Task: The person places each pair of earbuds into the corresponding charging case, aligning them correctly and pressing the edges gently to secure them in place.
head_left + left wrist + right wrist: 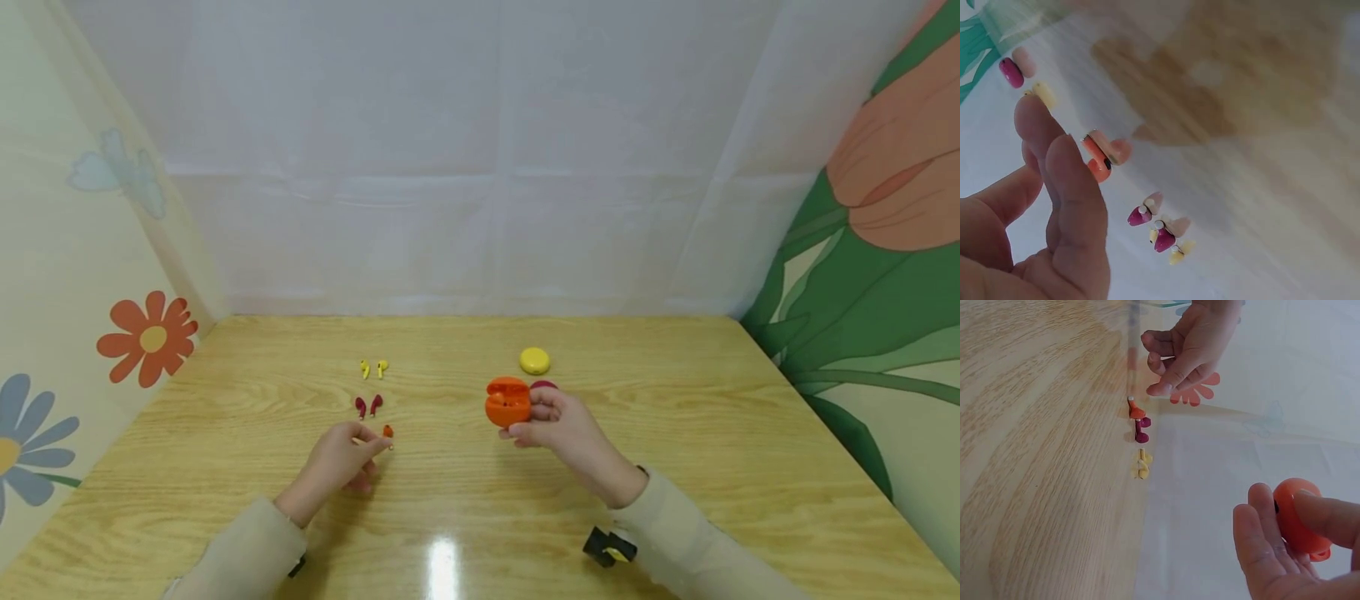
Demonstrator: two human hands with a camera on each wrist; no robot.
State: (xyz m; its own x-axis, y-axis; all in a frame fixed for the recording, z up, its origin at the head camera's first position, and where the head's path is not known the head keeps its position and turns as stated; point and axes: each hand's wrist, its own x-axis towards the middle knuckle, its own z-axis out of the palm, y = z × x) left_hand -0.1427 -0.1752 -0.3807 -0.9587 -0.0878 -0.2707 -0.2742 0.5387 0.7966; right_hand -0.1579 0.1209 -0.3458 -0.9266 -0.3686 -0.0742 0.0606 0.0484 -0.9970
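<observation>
In the head view my right hand (566, 437) grips a round orange earbud case (508, 412) by its side, above the table, with the lid raised. The right wrist view shows the thumb laid over the case (1300, 519) and fingers curled behind it. A single orange earbud (387, 431) lies on the wood beside the fingertips of my left hand (341, 462). From the right wrist, the left hand (1188, 356) appears apart from that earbud (1135, 411), its fingers loosely bent and holding nothing.
Two magenta earbuds (368, 407) lie just beyond the orange one, with two yellow earbuds (373, 368) farther back. A round yellow case (535, 360) stands at the back right. A magenta case (543, 385) is mostly hidden behind the orange case. A white cloth (465, 208) hangs behind the table.
</observation>
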